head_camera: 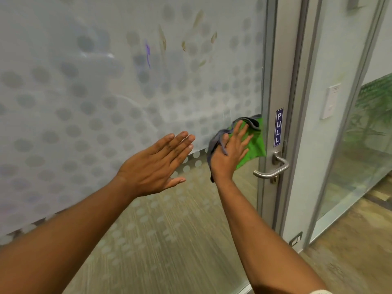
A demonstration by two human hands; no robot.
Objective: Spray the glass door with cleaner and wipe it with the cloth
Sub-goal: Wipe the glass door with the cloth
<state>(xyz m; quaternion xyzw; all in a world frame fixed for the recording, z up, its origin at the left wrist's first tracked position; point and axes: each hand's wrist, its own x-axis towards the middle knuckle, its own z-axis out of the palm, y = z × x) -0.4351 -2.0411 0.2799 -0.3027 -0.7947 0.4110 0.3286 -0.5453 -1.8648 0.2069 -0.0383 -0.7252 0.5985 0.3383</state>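
Frosted glass door [106, 92]: right hand [230, 153] presses cloth [254, 145] flat; left hand [157, 166] open.

The cloth [252, 143] lies flat on the glass door [106, 92] at its right edge, under the right hand [230, 153]. The handle [273, 168] sits just right of it, the left hand [157, 164] left.

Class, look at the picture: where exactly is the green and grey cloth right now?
In the head view, the green and grey cloth is pressed flat against the frosted glass door under the right hand, just left of the blue PULL sticker.
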